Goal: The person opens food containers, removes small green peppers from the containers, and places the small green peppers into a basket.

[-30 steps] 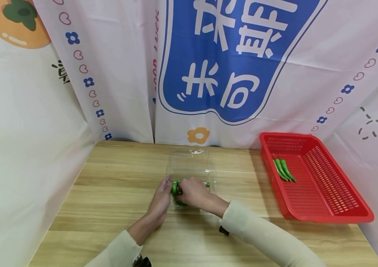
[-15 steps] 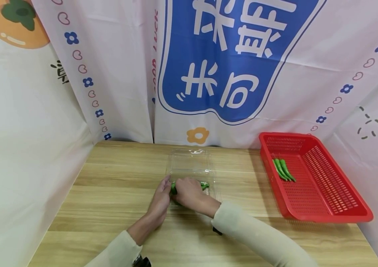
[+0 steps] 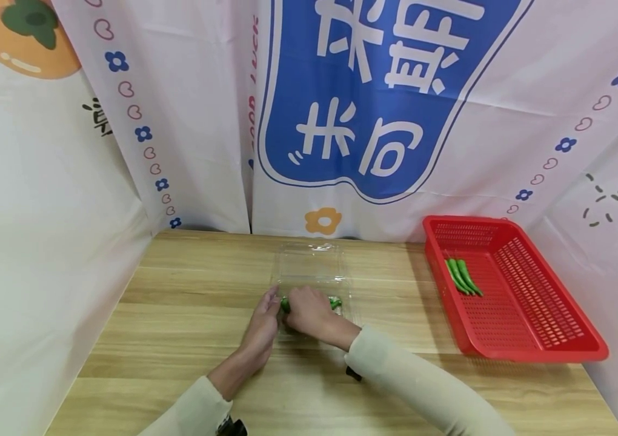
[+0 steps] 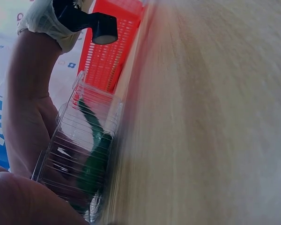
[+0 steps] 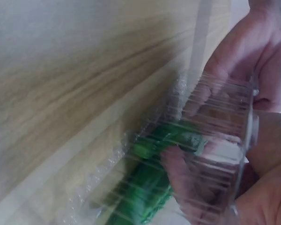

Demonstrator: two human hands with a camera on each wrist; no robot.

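Observation:
A clear plastic clamshell box (image 3: 313, 266) lies with its lid folded back on the table, green chili peppers (image 3: 335, 302) in its near half. Along the box's left side rests my left hand (image 3: 262, 327), its fingers against the outer wall. My right hand (image 3: 309, 312) reaches down into the box with fingers curled over the peppers, hiding most of them. Through the clear wall in the right wrist view, a fingertip (image 5: 172, 157) presses on the green chili peppers (image 5: 145, 187). The left wrist view shows dark green chili peppers (image 4: 96, 161) behind the ribbed wall.
A red plastic basket (image 3: 532, 354) stands at the right of the wooden table (image 3: 189, 290), with 3 green chili peppers (image 3: 464, 277) inside at its left. Printed white cloth (image 3: 205, 151) hangs behind and beside the table.
My right hand has shifted slightly left within the box, over the peppers, and its forearm has followed. My left hand stays at the box's left side.

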